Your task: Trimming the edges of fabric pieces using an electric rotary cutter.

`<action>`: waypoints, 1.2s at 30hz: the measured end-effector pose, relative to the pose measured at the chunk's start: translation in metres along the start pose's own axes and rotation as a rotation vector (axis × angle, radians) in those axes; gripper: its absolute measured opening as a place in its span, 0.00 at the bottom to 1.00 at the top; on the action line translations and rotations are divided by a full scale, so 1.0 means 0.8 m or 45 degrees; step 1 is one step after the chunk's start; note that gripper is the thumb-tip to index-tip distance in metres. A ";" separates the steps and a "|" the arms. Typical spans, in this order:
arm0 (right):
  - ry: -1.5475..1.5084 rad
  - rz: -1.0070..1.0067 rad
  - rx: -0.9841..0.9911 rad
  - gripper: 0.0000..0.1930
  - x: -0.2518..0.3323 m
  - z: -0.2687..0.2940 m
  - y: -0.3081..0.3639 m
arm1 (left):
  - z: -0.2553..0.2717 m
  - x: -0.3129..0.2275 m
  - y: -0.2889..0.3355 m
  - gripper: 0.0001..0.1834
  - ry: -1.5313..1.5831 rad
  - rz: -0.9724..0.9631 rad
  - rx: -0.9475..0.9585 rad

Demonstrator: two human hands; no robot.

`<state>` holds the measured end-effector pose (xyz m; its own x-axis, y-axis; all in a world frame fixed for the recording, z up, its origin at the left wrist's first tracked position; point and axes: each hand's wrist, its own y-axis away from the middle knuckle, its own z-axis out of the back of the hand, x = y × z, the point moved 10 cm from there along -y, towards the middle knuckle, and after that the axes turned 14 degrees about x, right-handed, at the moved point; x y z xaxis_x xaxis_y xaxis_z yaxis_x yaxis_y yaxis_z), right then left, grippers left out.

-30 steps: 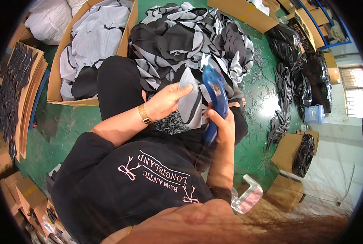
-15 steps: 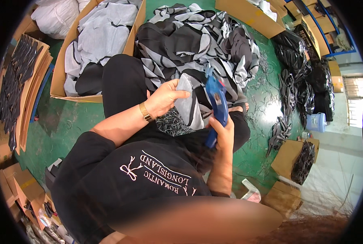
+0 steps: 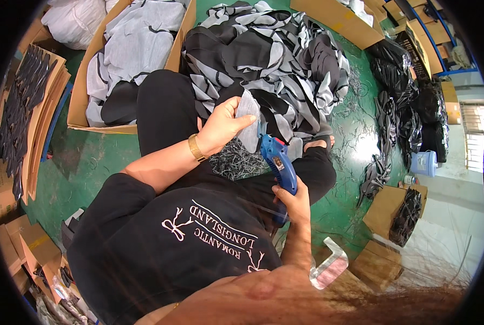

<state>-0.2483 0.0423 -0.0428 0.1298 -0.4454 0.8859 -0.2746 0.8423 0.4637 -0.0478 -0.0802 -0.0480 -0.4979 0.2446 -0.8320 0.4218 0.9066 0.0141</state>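
Note:
My left hand (image 3: 220, 127) pinches a grey fabric piece (image 3: 248, 132) between thumb and fingers, above my lap. My right hand (image 3: 297, 200) is wrapped round the handle of blue electric scissors (image 3: 276, 157). The scissors' head points up and left, at the right edge of the fabric; whether the blades are closed on it I cannot tell. Under the fabric lies a heap of thin cut trimmings (image 3: 235, 162) between my legs. A large pile of grey and black fabric pieces (image 3: 253, 49) spreads just beyond my hands.
A cardboard box (image 3: 78, 103) of grey and black fabric stands at the left. Another box (image 3: 339, 24) sits at the far right. Black plastic bags (image 3: 429, 103) and a pale blue bucket (image 3: 423, 162) line the right side. Loose trimmings litter the green floor (image 3: 345, 179).
The electric scissors have come down and tipped left, so their head now meets the fabric's edge. My right hand has moved lower; my left hand has barely shifted.

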 end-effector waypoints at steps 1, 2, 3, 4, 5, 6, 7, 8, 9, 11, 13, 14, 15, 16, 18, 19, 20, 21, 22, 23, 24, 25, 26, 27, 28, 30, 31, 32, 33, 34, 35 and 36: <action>-0.008 0.006 -0.006 0.16 0.001 -0.001 -0.001 | -0.001 -0.001 0.001 0.12 -0.018 0.005 0.004; -0.010 0.007 -0.007 0.16 0.001 -0.002 -0.001 | -0.002 -0.002 0.002 0.12 -0.035 0.010 0.007; -0.018 0.014 -0.008 0.16 0.001 -0.003 -0.002 | -0.002 -0.002 0.002 0.12 -0.037 0.012 0.009; -0.027 0.021 -0.011 0.16 0.002 -0.003 -0.003 | -0.002 -0.003 0.003 0.13 -0.053 0.012 0.009; -0.031 0.022 -0.014 0.16 0.003 -0.004 -0.003 | -0.001 -0.004 0.003 0.13 -0.069 0.014 0.010; -0.045 0.022 -0.008 0.16 0.005 -0.005 -0.003 | -0.002 -0.005 0.003 0.13 -0.071 0.017 0.015; -0.060 0.023 0.000 0.16 0.006 -0.006 -0.004 | -0.005 -0.010 0.004 0.13 -0.062 -0.007 0.031; -0.066 0.024 -0.005 0.16 0.006 -0.006 -0.004 | -0.008 -0.014 0.004 0.13 -0.052 -0.031 0.048; -0.088 0.030 0.011 0.15 0.007 -0.007 -0.005 | -0.008 -0.014 0.004 0.13 -0.055 -0.025 0.054; -0.117 0.037 0.023 0.15 0.007 -0.008 -0.007 | -0.010 -0.018 0.005 0.15 -0.092 -0.047 0.073; -0.194 0.048 0.049 0.15 0.003 -0.009 -0.010 | -0.012 -0.015 0.006 0.15 -0.099 -0.028 0.083; -0.201 0.050 0.044 0.15 0.001 -0.007 -0.011 | -0.013 -0.014 0.006 0.16 -0.103 -0.015 0.087; -0.233 0.038 0.081 0.15 -0.003 -0.007 -0.013 | -0.015 -0.014 0.007 0.16 -0.106 -0.009 0.093; -0.263 0.026 0.120 0.16 -0.005 -0.008 -0.015 | -0.017 -0.017 0.008 0.16 -0.108 -0.015 0.099; -0.350 0.013 0.160 0.15 -0.008 -0.011 -0.016 | -0.017 -0.019 0.009 0.16 -0.113 -0.016 0.106; -0.432 0.000 0.202 0.15 -0.010 -0.014 -0.016 | -0.016 -0.017 0.009 0.16 -0.137 -0.002 0.123; -0.437 0.001 0.201 0.15 -0.012 -0.012 -0.016 | -0.016 -0.016 0.010 0.17 -0.161 0.013 0.140; -0.489 -0.019 0.232 0.15 -0.017 -0.014 -0.017 | -0.015 -0.017 0.010 0.17 -0.164 0.016 0.142; -0.540 -0.040 0.266 0.15 -0.021 -0.017 -0.018 | -0.015 -0.017 0.010 0.17 -0.177 0.033 0.163; -0.544 -0.038 0.268 0.15 -0.021 -0.017 -0.019 | -0.017 -0.017 0.010 0.17 -0.191 0.050 0.184; -0.553 -0.034 0.281 0.15 -0.022 -0.017 -0.020 | -0.017 -0.017 0.011 0.17 -0.194 0.052 0.184; -0.562 -0.029 0.294 0.15 -0.022 -0.019 -0.021 | -0.019 -0.021 0.011 0.17 -0.211 0.041 0.191; -0.565 -0.029 0.297 0.15 -0.022 -0.019 -0.022 | -0.021 -0.025 0.011 0.18 -0.229 0.029 0.199; -0.576 -0.019 0.307 0.15 -0.020 -0.021 -0.023 | -0.022 -0.030 0.012 0.18 -0.232 0.031 0.197; -0.586 -0.008 0.315 0.15 -0.019 -0.022 -0.023 | -0.028 -0.036 0.014 0.18 -0.272 0.082 0.213; -0.616 -0.005 0.323 0.16 -0.020 -0.022 -0.023 | -0.034 -0.041 0.016 0.19 -0.315 0.136 0.230; -0.640 -0.004 0.335 0.16 -0.020 -0.024 -0.023 | -0.035 -0.043 0.017 0.19 -0.356 0.157 0.239; -0.641 -0.004 0.338 0.16 -0.019 -0.024 -0.024 | -0.036 -0.043 0.018 0.19 -0.397 0.179 0.250; -0.643 -0.001 0.348 0.16 -0.019 -0.025 -0.024 | -0.035 -0.043 0.019 0.19 -0.399 0.179 0.247; -0.644 0.002 0.358 0.16 -0.018 -0.026 -0.024 | -0.036 -0.043 0.020 0.19 -0.417 0.182 0.270; -0.644 0.002 0.362 0.16 -0.018 -0.027 -0.024 | -0.038 -0.043 0.020 0.19 -0.434 0.185 0.293; -0.625 0.009 0.359 0.16 -0.017 -0.026 -0.024 | -0.038 -0.045 0.021 0.19 -0.436 0.185 0.290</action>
<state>-0.2250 0.0384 -0.0637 -0.3128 -0.5856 0.7478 -0.5263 0.7623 0.3767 -0.0455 -0.0631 -0.0008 -0.1572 0.2009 -0.9669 0.6444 0.7628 0.0537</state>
